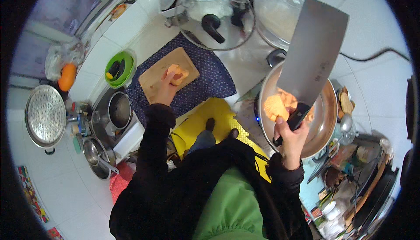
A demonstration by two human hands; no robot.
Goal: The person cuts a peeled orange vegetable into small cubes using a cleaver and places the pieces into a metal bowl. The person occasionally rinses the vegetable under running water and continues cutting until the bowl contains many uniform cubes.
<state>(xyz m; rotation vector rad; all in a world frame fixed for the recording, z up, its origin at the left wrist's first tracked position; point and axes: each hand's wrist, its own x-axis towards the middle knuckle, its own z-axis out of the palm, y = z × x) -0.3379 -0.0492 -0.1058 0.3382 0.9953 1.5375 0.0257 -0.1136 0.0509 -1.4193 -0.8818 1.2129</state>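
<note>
A cleaver is in my right hand, its black handle in the fist and its broad blade pointing up and away. Beneath the blade is a wide pan with peeled orange vegetable pieces, perhaps pumpkin. My right thumb overlaps one piece; whether it touches is unclear. At the left, my left hand grips an orange vegetable chunk on a wooden cutting board. The board lies on a dark blue patterned cloth. The blade hides part of the pan.
A glass lid with a black handle stands behind the cloth. Left of the board is a green bowl holding dark items. A saucepan sits near the sink. A cluttered rack lies right of me, and a black cable crosses the wall.
</note>
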